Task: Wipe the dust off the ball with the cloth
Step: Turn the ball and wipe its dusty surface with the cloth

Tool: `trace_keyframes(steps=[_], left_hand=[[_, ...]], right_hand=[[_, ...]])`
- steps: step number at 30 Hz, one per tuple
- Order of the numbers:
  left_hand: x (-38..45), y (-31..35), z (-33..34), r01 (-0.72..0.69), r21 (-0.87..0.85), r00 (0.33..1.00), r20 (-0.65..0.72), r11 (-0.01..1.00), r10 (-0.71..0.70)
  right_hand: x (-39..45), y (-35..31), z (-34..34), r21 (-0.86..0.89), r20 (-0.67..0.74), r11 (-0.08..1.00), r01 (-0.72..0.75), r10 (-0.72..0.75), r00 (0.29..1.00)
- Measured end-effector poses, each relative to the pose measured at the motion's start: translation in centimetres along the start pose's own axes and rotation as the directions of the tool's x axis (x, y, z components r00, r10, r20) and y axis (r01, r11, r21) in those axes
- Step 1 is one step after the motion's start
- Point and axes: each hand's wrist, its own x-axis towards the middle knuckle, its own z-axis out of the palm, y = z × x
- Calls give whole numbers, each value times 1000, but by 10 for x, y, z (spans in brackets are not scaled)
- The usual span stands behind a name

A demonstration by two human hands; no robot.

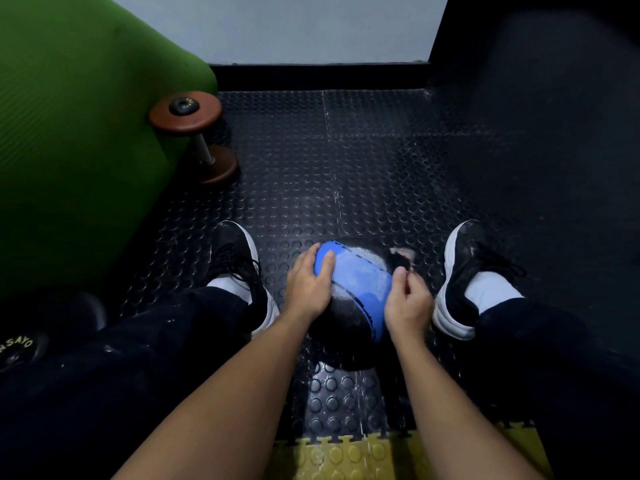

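Note:
A black and blue ball [360, 289], dusted white on top, rests on the floor between my two feet. My left hand [308, 285] lies flat against the ball's left side, fingers spread over the blue panel. My right hand [407, 303] is at the ball's right side with its fingers pinched on a dark cloth [401, 258], which is blurred and sticks out past the ball's far right edge.
Studded black rubber floor [346, 161] stretches ahead to a wall. A brown dumbbell [197, 136] leans against a green mat [69, 133] at the left. My shoes [239, 268] [464, 275] flank the ball. A yellow mat edge [346, 455] lies near me.

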Motion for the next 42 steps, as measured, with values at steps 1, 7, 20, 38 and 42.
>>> trace_keyframes(steps=[1,7,20,38,42], left_hand=[[0,0,0,7,-6,1000,0,1000,-7],[-3,7,-5,8,58,999,-31,998,-6],[16,3,-14,-133,91,971,212,987,111],[11,6,-5,-3,15,997,83,1000,2],[9,3,-9,-42,35,993,108,998,38]], right_hand=[[-4,-6,0,9,25,995,98,-98,995],[-5,5,0,63,31,991,115,-117,993],[50,-5,-1,31,360,993,118,-121,925],[-13,-6,-3,41,109,955,292,-295,949],[0,5,-4,-5,11,1000,-22,22,1000]])
